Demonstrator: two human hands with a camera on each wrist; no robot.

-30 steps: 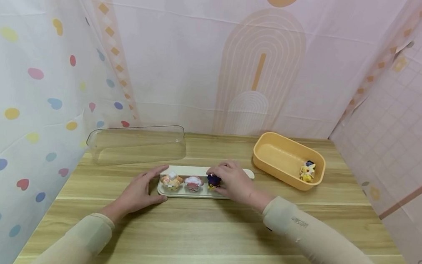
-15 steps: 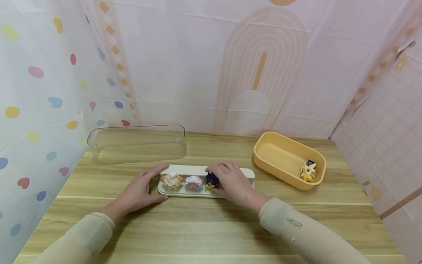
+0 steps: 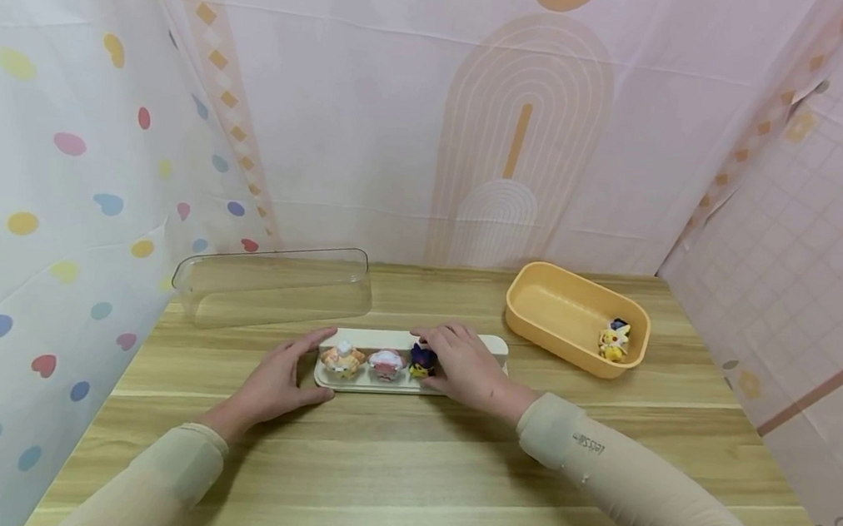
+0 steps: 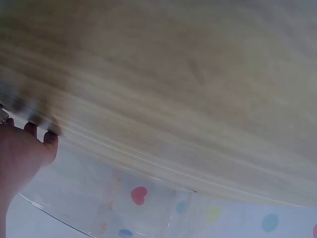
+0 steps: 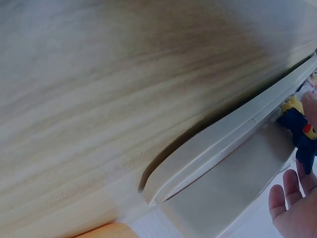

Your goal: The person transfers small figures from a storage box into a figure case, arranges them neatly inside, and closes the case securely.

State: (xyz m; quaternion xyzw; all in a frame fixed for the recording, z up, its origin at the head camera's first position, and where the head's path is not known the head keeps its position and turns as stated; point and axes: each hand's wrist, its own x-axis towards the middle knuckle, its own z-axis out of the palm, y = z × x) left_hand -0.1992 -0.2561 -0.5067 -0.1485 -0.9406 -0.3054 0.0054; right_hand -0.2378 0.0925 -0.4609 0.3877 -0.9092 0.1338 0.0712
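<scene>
A long white tray (image 3: 377,340) lies across the middle of the table, with its left end between the thumb and fingers of my left hand (image 3: 274,385). Inside stand an orange-and-cream figurine (image 3: 343,361) with a white top and, to its right, a pink-and-white figurine (image 3: 386,365). My right hand (image 3: 468,367) pinches a dark blue and yellow figurine (image 3: 422,361) beside them; the right wrist view shows this navy figurine (image 5: 298,130) with a red spot. My palm covers part of the tray's right end. Only the fingers of the left hand (image 4: 25,153) show at the left wrist view's edge.
An orange-yellow bin (image 3: 553,312) stands at the back right, holding a yellow-and-white figurine (image 3: 613,343) with a dark blue cap. At the back left is a clear plastic cover (image 3: 280,288). Patterned cloth (image 3: 372,142) hangs behind the wooden table (image 3: 403,479) and along both sides.
My right hand has shifted slightly left with the dark blue and yellow figurine, nearer the pink-and-white one. The left hand and the tray look unmoved.
</scene>
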